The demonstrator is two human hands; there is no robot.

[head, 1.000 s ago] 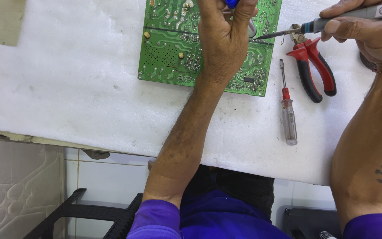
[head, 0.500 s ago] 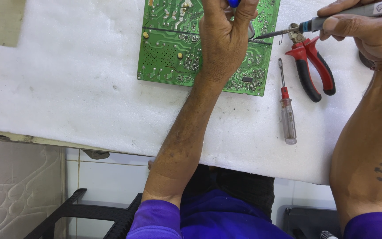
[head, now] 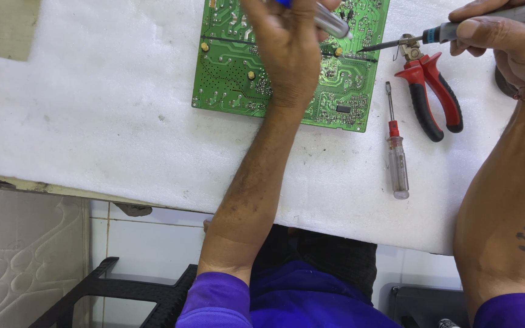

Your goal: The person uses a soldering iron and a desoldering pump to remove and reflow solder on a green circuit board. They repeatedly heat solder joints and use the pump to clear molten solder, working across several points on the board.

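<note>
left hand (head: 290, 51) fingers curled tight round silvery tool (head: 330, 21) over green circuit board (head: 232, 67), right hand (head: 511, 45) fingers pinching soldering iron (head: 451, 30)

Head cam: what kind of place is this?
Likely an electronics repair bench. A green circuit board lies on a white foam sheet, the right hand holds a soldering iron, and red-handled pliers and a screwdriver lie beside the board.

Electronics repair bench: circuit board (head: 232, 67), soldering iron (head: 432, 35), pliers (head: 429, 91), screwdriver (head: 396, 152).
</note>
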